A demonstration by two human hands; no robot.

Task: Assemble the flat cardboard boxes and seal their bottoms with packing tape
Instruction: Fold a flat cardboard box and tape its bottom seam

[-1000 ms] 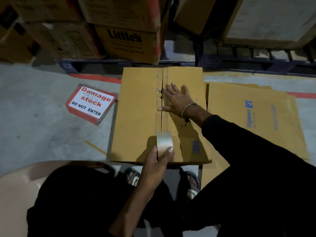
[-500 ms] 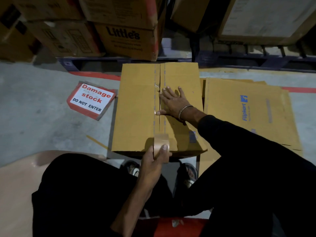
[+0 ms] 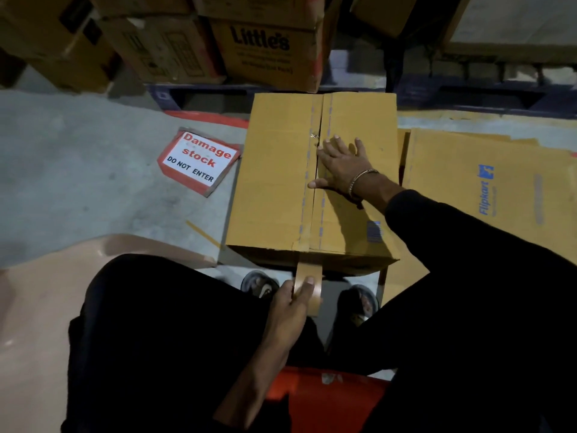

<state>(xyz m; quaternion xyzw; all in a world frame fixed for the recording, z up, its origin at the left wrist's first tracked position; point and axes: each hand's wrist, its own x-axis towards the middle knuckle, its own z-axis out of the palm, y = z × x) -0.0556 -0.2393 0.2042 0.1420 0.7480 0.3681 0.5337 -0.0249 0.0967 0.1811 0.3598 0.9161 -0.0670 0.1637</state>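
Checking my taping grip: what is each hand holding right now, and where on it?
Left hand grips the packing tape roll around its rim. Right hand holds nothing; it presses flat on the cardboard box beside the seam.

**Dim warehouse light, soft focus throughout**

The room is sitting in low, warm light that is falling mostly on the cardboard box top and the grey floor to the left. The right hand is casting a shadow toward the near right across the flap. Dark clothing near the viewer is swallowing all detail. The far stacked cartons are looking soft and smeared, and straight edges are bowing outward toward the corners. The flat carton at right is blurring slightly.
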